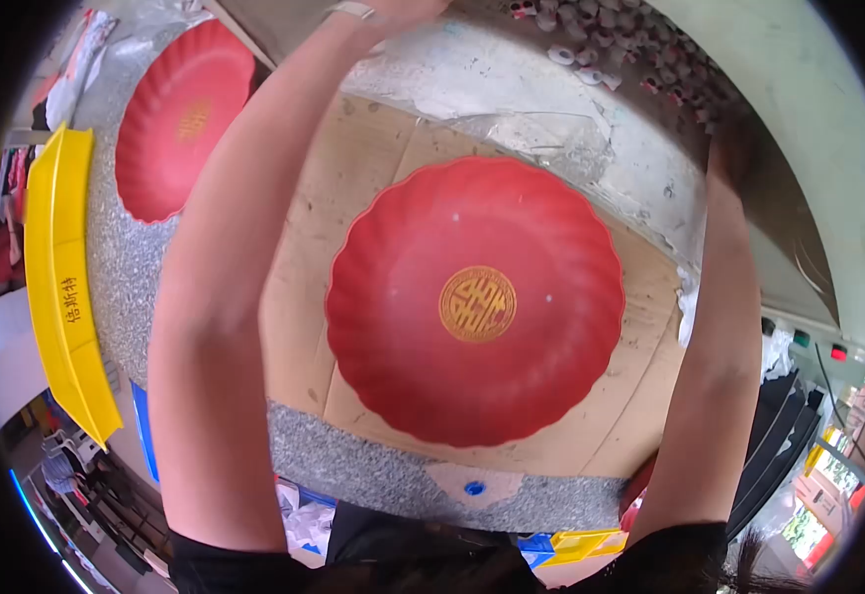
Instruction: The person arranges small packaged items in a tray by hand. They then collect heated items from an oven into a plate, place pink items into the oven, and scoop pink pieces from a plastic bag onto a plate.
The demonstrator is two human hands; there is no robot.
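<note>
A large red plate [403, 366] with a scalloped rim and a round gold emblem lies on flattened cardboard [304, 346]. Both arms reach past it, one on each side, and neither touches it. My left hand [408, 12] is at the top edge of the view, over the pale surface behind the cardboard; its fingers are cut off or hidden. My right hand [734, 148] is at the upper right, in dark shadow by the pile of small pieces [650, 69]. Its fingers cannot be made out, nor what they may hold.
Another red plate [170, 148] lies at the left on the speckled grey worktop [121, 267]. Beside it is a long yellow tray [61, 277]. Clear plastic film [551, 139] lies behind the cardboard. A pale curved machine part [818, 99] overhangs the upper right.
</note>
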